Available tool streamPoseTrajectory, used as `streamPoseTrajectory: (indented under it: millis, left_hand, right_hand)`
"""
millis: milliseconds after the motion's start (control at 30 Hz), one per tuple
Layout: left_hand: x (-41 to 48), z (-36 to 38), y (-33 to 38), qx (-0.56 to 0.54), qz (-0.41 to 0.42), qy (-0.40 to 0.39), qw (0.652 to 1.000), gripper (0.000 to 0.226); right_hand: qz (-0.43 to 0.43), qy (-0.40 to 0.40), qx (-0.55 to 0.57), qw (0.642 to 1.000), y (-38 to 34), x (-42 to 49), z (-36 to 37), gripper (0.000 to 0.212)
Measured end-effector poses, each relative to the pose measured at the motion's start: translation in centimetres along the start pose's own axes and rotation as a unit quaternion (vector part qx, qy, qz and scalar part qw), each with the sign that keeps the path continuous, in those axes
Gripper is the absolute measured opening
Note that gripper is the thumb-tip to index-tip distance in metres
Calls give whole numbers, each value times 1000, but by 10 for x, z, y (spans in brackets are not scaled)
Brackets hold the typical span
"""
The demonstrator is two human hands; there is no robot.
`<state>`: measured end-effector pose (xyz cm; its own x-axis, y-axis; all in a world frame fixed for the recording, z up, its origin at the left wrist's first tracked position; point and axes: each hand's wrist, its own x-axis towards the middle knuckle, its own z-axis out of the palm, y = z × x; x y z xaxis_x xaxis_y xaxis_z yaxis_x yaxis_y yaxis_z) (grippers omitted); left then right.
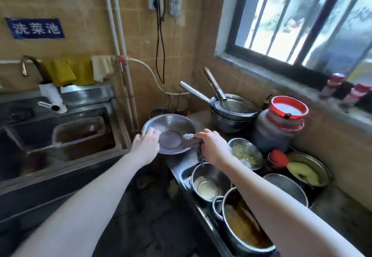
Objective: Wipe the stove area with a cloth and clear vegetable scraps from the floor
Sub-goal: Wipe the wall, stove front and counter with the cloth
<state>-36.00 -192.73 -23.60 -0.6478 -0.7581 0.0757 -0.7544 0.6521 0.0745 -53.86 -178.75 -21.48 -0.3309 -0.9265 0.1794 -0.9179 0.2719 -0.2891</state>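
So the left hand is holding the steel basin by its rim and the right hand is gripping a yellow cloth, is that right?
Not quite: the head view shows the cloth in the right hand is dark grey, not yellow. The left hand does hold the steel basin by its rim.

Left hand (146, 143), right hand (213, 147) grip; arms outstretched.

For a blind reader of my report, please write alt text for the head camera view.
A person's left hand holds a steel bowl by its rim while the right hand grips a grey cloth over the bowl. Pots crowd the right side; a sink lies left, a barred window above.
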Motion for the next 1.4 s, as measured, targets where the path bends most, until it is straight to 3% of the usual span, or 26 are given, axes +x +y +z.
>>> streamPoseTrajectory:
  millis: [367,733,900,1200,1400]
  left_hand:
    - [20,-21,167,-9,208,16,978,37]
    - [-6,-7,334,-51,404,20,913,36]
    - [-42,-8,393,-67,474,21,878,36]
    - [-132,-13,498,-70,511,20,856,36]
    - [-196,-12,550,-62,486,28,872,35]
  right_hand:
    - [184,90,-46,978,101,-120,-80,44]
    - [417,151,-103,890,157,-269,-137,45]
    - [480,164,-111,855,170,-346,-155,47]
    - [528,190,-95,822,211,-471,-191,51]
    - [520,166,-82,834,243,-539,-216,48]
